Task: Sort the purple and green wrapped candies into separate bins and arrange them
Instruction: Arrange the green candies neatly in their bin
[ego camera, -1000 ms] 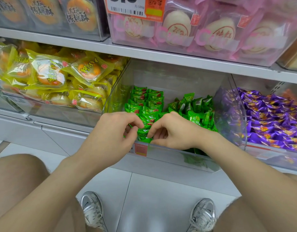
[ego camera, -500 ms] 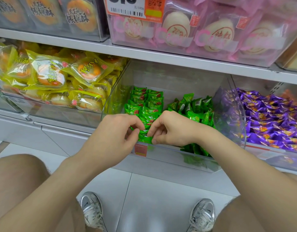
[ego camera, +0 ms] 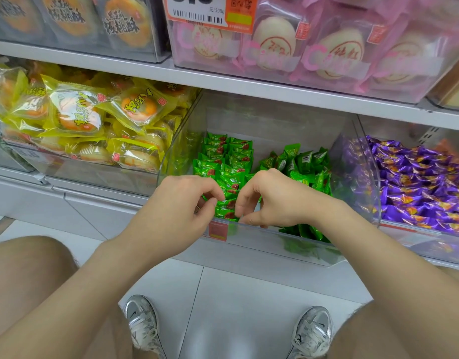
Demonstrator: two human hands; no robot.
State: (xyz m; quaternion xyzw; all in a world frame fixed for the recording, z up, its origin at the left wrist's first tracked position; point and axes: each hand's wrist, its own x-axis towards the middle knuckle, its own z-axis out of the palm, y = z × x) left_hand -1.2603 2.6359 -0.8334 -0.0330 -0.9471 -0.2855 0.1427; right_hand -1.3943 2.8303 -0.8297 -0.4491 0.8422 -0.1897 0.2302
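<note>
A clear plastic bin (ego camera: 262, 237) on the lower shelf holds green wrapped candies (ego camera: 231, 156), laid in neat rows on its left side and piled loosely on its right (ego camera: 303, 161). My left hand (ego camera: 181, 203) and my right hand (ego camera: 269, 200) meet at the bin's front edge, fingertips pinched on the nearest green candies (ego camera: 227, 207) of the left rows. The bin to the right (ego camera: 409, 229) is full of purple wrapped candies (ego camera: 417, 182).
A bin of yellow-wrapped pastries (ego camera: 88, 125) stands left of the green bin. The upper shelf (ego camera: 249, 84) carries pink-wrapped buns (ego camera: 313, 47) and dark pastry packs (ego camera: 75, 19). My knees and grey sneakers (ego camera: 142, 325) are on the white tiled floor below.
Both hands have stayed at the bin's front edge, shifting only slightly while the fingers work the front green candies. The right hand's fingers have curled lower over the edge.
</note>
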